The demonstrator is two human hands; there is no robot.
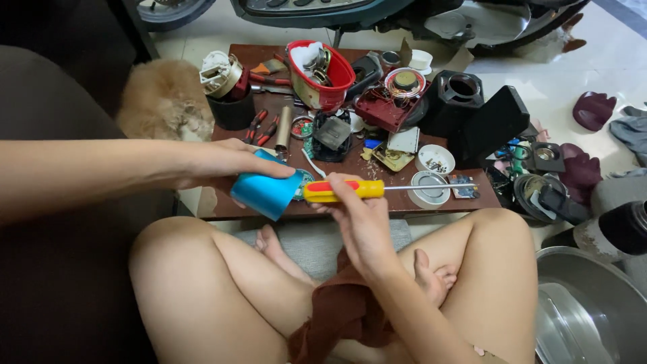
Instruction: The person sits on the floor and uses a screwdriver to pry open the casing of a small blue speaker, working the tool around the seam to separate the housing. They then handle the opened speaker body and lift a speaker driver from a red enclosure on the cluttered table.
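Observation:
My left hand (222, 160) grips a blue cylindrical speaker shell (266, 192), held on its side just above the near edge of a low brown table (350, 202). My right hand (354, 209) holds a screwdriver (344, 191) by its yellow and red handle. Its metal shaft (431, 187) points right, away from the shell. The handle's butt end sits close to the shell's open end. I sit cross-legged with a dark red cloth (344, 310) on my lap.
The table holds a red bowl of parts (323, 74), pliers (259, 128), a black cup (232, 108), small white dishes (435, 158) and circuit boards. Black speaker housings (472, 111) stand at the right. A furry animal (162, 101) lies left; a metal basin (593, 310) lower right.

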